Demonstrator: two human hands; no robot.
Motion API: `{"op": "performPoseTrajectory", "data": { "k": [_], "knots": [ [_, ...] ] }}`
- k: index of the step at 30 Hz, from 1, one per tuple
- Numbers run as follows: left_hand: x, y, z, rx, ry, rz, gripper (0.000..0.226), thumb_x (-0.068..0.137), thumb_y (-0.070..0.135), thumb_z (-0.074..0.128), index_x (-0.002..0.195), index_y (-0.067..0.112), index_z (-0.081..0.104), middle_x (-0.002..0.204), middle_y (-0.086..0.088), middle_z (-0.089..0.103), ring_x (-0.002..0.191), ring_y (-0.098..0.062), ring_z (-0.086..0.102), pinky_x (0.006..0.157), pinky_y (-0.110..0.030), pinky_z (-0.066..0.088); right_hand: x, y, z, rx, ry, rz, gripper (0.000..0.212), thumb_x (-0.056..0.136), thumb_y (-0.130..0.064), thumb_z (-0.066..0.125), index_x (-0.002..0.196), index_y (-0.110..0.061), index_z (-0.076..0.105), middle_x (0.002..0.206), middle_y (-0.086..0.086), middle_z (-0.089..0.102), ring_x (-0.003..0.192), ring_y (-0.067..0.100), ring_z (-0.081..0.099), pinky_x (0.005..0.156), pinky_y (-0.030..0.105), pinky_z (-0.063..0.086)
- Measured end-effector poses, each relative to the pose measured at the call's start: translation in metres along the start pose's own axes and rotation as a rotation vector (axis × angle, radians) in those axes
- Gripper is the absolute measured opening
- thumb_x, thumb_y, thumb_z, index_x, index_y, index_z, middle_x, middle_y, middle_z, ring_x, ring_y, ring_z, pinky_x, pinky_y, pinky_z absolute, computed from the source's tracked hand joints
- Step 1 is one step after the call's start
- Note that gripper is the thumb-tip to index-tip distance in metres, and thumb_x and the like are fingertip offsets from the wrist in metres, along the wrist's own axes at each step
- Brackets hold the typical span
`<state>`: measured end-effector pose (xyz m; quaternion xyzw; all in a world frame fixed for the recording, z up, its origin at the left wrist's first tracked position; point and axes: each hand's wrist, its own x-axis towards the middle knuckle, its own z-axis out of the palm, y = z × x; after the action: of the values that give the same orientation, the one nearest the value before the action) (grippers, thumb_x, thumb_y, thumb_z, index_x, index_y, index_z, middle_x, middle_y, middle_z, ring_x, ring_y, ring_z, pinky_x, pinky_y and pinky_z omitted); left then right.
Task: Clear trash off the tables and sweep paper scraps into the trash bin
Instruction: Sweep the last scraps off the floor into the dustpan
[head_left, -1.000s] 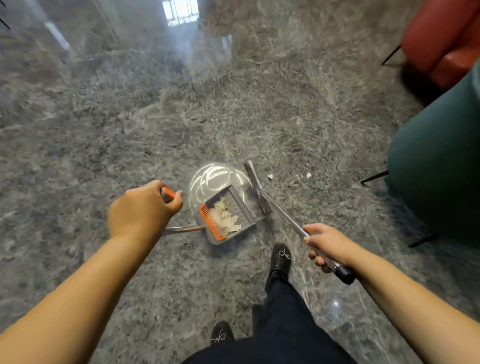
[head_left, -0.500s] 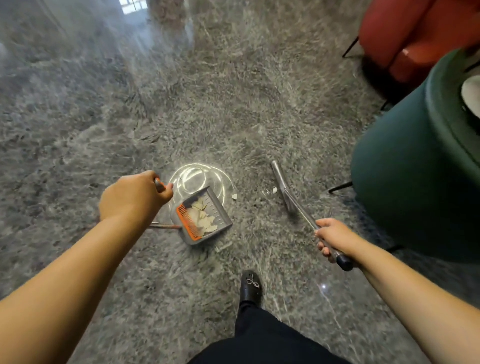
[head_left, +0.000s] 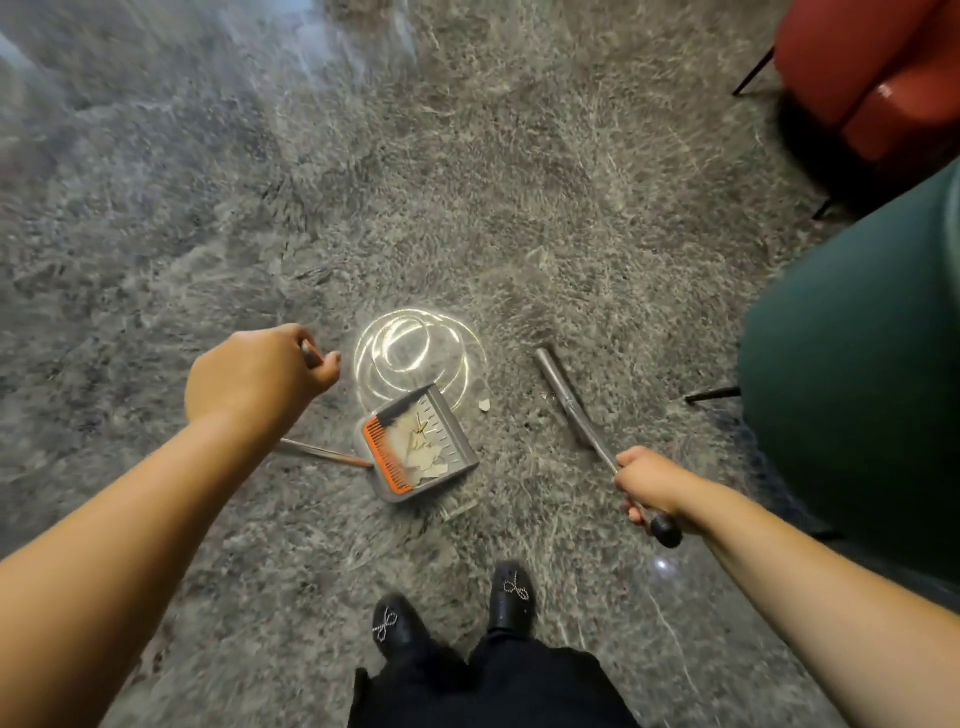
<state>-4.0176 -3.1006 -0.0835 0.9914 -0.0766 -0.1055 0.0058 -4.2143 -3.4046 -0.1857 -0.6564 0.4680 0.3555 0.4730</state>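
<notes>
Compared with half a second back, the view has tipped down a bit: both black shoes (head_left: 511, 597) are in shot now instead of one, and the green chair (head_left: 857, 374) has slid toward the right edge, so its top no longer shows. The broom (head_left: 571, 405) head has barely budged relative to the dustpan (head_left: 415, 447), still well apart from it on the right. The one scrap on the floor (head_left: 484, 405) sits just beside the dustpan's far right corner, between pan and broom, same as before.

Left hand (head_left: 254, 374) is clenched around the top of the dustpan's long handle (only a sliver of the handle pokes out between thumb and fingers). Right hand (head_left: 649, 486) is wrapped around the broom handle near its black end cap, with the shaft slanting away toward the floor.

The dustpan is grey with an orange comb along its near edge, resting on the floor and holding a pile of pale paper scraps (head_left: 423, 452).

Floor (head_left: 208, 208) is glossy grey marbled stone, with a bright ring-shaped light reflection right behind the pan. A red chair (head_left: 872, 78) occupies the top right corner, thin black legs under both chairs. Dark trousers at the bottom edge.
</notes>
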Motion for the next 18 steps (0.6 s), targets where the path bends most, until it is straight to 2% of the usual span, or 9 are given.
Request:
{"op": "performPoseTrajectory", "data": {
  "k": [2,4,7,10,13,18],
  "knots": [
    [0.007,-0.002,-0.001,0.005,-0.001,0.002,0.033,0.087,0.057,0.058,0.082,0.025,0.064,0.074,-0.002,0.059,0.078,-0.03,0.062,0.061,-0.029,0.038,-0.011,-0.008,0.015,-0.025,-0.048,-0.008,0.02,0.094,0.003,0.031,0.101,-0.009,0.045,0.073,0.011,0.041,0.037,0.014,0.044,0.03,0.012,0.03],
    [0.012,-0.003,-0.001,0.006,-0.002,0.008,0.034,0.087,0.058,0.058,0.082,0.025,0.062,0.079,-0.005,0.064,0.083,-0.031,0.065,0.062,-0.03,0.039,-0.022,-0.015,0.032,-0.049,-0.084,-0.029,0.028,0.095,0.002,0.031,0.117,-0.009,0.043,0.075,0.011,0.043,0.045,0.016,0.043,0.03,0.013,0.031],
    [0.015,-0.004,-0.002,0.004,0.002,0.039,0.033,0.088,0.056,0.056,0.084,0.024,0.062,0.082,-0.005,0.066,0.081,-0.03,0.063,0.061,-0.029,0.038,-0.036,-0.027,0.055,-0.074,-0.151,-0.039,0.039,0.095,0.0,0.032,0.132,-0.012,0.037,0.076,0.009,0.045,0.042,0.013,0.044,0.031,0.014,0.032],
    [0.017,-0.007,-0.004,-0.004,-0.001,0.043,0.034,0.09,0.056,0.054,0.085,0.023,0.061,0.075,-0.001,0.059,0.074,-0.027,0.059,0.06,-0.029,0.037,-0.05,-0.046,0.073,-0.088,-0.234,-0.065,0.039,0.097,-0.002,0.035,0.135,-0.012,0.038,0.076,0.007,0.044,0.028,0.003,0.043,0.031,0.013,0.033],
    [0.021,-0.014,-0.006,-0.02,-0.011,0.035,0.034,0.09,0.056,0.053,0.085,0.022,0.06,0.07,0.002,0.054,0.069,-0.024,0.052,0.058,-0.029,0.036,-0.061,-0.064,0.093,-0.11,-0.308,-0.09,0.035,0.097,0.001,0.034,0.129,-0.006,0.045,0.071,0.005,0.043,0.028,0.002,0.041,0.032,0.014,0.034],
    [0.024,-0.054,-0.012,-0.115,-0.02,-0.022,0.034,0.089,0.057,0.055,0.084,0.024,0.062,0.069,0.003,0.055,0.068,-0.022,0.051,0.057,-0.029,0.037,-0.073,-0.087,0.122,-0.099,-0.307,-0.089,0.037,0.096,0.002,0.033,0.133,0.002,0.041,0.066,0.006,0.039,0.027,0.003,0.038,0.031,0.013,0.031]
  ]
}}
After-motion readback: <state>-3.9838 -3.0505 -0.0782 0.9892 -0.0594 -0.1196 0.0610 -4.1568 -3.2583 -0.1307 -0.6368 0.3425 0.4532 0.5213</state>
